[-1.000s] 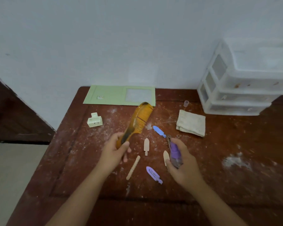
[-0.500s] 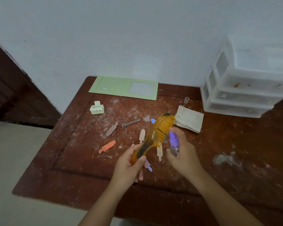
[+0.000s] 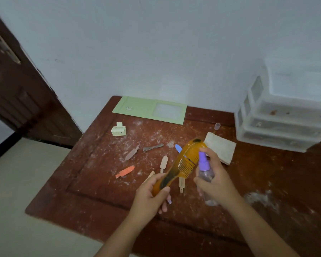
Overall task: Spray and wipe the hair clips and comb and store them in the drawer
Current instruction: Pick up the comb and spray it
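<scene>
On the brown table [image 3: 267,182], a cream claw clip [image 3: 118,130] and small hair clips [image 3: 125,171] lie to the left. The left hand [image 3: 151,193] grips the orange comb [image 3: 182,164] by its handle, raised above the table. Just beside its teeth, the right hand [image 3: 216,179] holds a purple-topped spray bottle [image 3: 204,169]; the drawer unit [image 3: 282,125] stands far right.

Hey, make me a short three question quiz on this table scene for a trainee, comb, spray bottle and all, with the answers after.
1. Which hand holds the comb?
2. True or false: the cloth lies in front of the drawer unit.
3. The right hand grips the: A) claw clip B) spray bottle C) orange clip

Key: 1. The left hand, by the handle. 2. True. 3. B.
</scene>
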### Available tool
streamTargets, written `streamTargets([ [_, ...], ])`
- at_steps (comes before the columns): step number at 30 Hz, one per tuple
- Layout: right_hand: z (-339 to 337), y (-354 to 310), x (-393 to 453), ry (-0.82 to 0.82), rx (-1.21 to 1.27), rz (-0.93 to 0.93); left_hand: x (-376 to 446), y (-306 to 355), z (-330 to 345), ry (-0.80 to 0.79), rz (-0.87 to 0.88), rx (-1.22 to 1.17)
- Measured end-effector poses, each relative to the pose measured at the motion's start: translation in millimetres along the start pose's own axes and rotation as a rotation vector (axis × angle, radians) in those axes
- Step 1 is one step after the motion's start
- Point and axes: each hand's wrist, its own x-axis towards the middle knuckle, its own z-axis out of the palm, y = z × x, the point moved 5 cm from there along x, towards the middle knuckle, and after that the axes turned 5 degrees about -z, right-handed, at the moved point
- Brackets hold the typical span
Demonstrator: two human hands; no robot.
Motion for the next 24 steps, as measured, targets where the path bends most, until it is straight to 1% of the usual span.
streamTargets([
  [2, 3, 1, -3, -0.014, 0.002, -0.023, 2, -1, 2, 0.013, -0.007, -0.009],
  [4, 5, 4, -4, -0.053, -0.050, -0.036, 3, -1, 4, 0.013, -0.014, -0.022],
  [7, 7, 12, -7, -0.192, -0.255, -0.066, 5, 0, 5, 0.018, -0.011, -0.030],
  [8, 7, 16, -11, -0.215, -0.305, -0.065, 5, 0, 5, 0.018, -0.006, -0.022],
  [10, 6, 19, -17, -0.161, -0.315, -0.041, 6, 0, 5, 0.017, 0.007, 0.000],
  [13, 2, 25, -27, 0.069, -0.255, -0.044, 9, -5, 6, 0.022, 0.001, 0.017],
  [14, 3, 32, -30, 0.105, -0.227, -0.009, 10, -7, 7, 0.023, -0.003, 0.020],
  [16, 13, 48, -37, 0.086, -0.196, 0.094, 11, -11, 9, 0.025, -0.010, 0.025],
  [17, 18, 55, -39, 0.078, -0.198, 0.113, 11, -13, 10, 0.023, -0.014, 0.026],
  [20, 24, 66, -47, 0.152, -0.219, 0.094, 11, -16, 14, 0.013, -0.026, 0.037],
  [23, 26, 75, -55, 0.237, -0.324, 0.030, 12, -18, 15, 0.014, -0.031, 0.049],
  [24, 26, 78, -58, 0.262, -0.323, 0.009, 12, -19, 14, 0.017, -0.036, 0.050],
])
